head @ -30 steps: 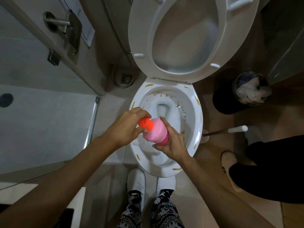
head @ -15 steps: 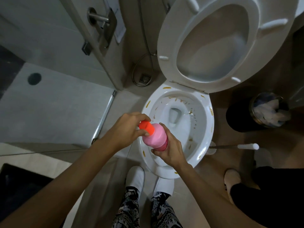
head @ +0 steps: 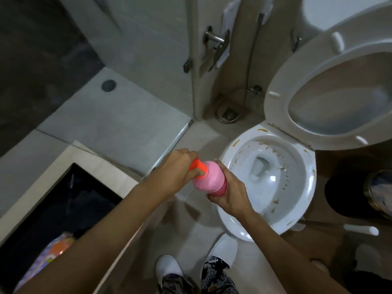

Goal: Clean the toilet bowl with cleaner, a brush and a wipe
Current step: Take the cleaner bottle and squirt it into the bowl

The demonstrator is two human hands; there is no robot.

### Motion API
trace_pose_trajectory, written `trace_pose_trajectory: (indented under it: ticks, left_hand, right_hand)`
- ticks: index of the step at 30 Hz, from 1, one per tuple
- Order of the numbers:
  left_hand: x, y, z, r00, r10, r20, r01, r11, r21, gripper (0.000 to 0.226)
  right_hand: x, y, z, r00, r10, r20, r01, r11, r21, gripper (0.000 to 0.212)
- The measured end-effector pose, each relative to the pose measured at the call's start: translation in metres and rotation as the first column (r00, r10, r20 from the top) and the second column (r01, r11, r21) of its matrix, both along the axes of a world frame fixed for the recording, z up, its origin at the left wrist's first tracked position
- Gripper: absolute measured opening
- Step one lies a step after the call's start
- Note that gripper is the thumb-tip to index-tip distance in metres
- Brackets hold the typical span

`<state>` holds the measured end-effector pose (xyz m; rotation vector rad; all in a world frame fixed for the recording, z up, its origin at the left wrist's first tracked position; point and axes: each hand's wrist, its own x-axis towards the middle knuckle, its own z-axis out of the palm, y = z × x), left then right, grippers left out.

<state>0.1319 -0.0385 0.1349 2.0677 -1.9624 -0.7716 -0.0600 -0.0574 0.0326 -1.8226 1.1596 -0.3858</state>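
Since 0.5 s before, the view had swung left, and the pink plastic cleaner bottle (head: 210, 179) now hung over the floor just left of the white ceramic toilet bowl (head: 305, 200) instead of over its rim. The left hand (head: 178, 166) gripped the orange cap (head: 198, 167); the right hand (head: 231, 194) gripped the bottle's body. The bowl held water and brown-yellow smears. The black waste bin (head: 343, 194) held crumpled paper.
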Motion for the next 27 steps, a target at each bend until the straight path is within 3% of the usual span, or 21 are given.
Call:
trace_pose_trajectory:
  ticks: [6, 13, 17, 22, 27]
  left_hand:
    - [0.066, 0.071, 0.043, 0.997, 0.011, -0.081, -0.013, 0.999, -0.036, 0.056]
    - [0.138, 0.156, 0.089, 0.983, 0.18, -0.021, -0.181, 0.975, -0.128, 0.064]
    - [0.171, 0.201, 0.1, 0.935, 0.331, 0.127, -0.321, 0.942, -0.096, 0.063]
    - [0.218, 0.254, 0.101, 0.94, 0.329, 0.094, -0.323, 0.944, -0.067, 0.076]
    - [0.255, 0.277, 0.093, 0.943, 0.307, 0.128, -0.302, 0.952, -0.053, 0.056]
  right_hand:
    - [0.058, 0.035, 0.037, 0.991, 0.132, 0.027, -0.131, 0.99, -0.052, 0.087]
    - [0.143, 0.09, 0.074, 0.966, 0.252, 0.061, -0.249, 0.967, -0.051, 0.093]
    - [0.194, 0.123, 0.08, 0.93, 0.365, 0.052, -0.362, 0.93, -0.059, 0.092]
    - [0.247, 0.158, 0.08, 0.882, 0.466, 0.07, -0.463, 0.885, -0.053, 0.092]
    - [0.291, 0.181, 0.068, 0.855, 0.501, 0.135, -0.504, 0.864, -0.017, 0.081]
